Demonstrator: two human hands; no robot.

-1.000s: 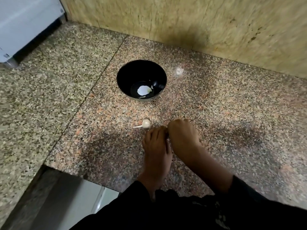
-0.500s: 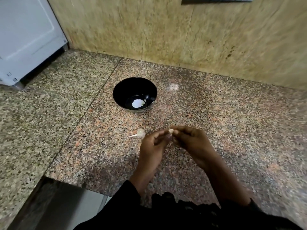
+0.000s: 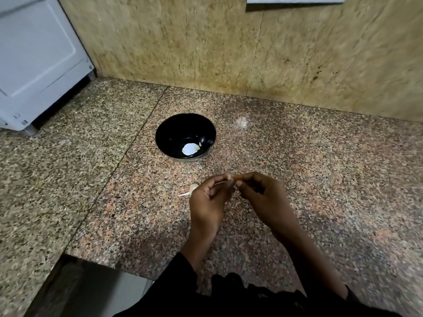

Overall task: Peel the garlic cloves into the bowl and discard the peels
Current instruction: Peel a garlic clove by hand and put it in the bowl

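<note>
A black bowl (image 3: 164,133) stands on the granite counter with a white peeled garlic clove (image 3: 189,149) at its bottom. In front of it, above the counter, my left hand (image 3: 207,203) and my right hand (image 3: 263,197) meet at the fingertips. Both pinch one small garlic clove (image 3: 229,177), mostly hidden by the fingers. Another garlic clove (image 3: 191,189) with a thin stalk lies on the counter just left of my left hand, partly hidden by it.
The granite counter (image 3: 320,179) ends at a front edge near my sleeves, with a drop at lower left. A tiled wall rises behind the bowl. A white appliance (image 3: 34,65) stands at far left. A pale speck (image 3: 242,121) lies right of the bowl.
My hands have lifted off the counter with the clove pinched between them. The camera has tilted upward, so more wall shows. The bowl and the loose clove have not moved.
</note>
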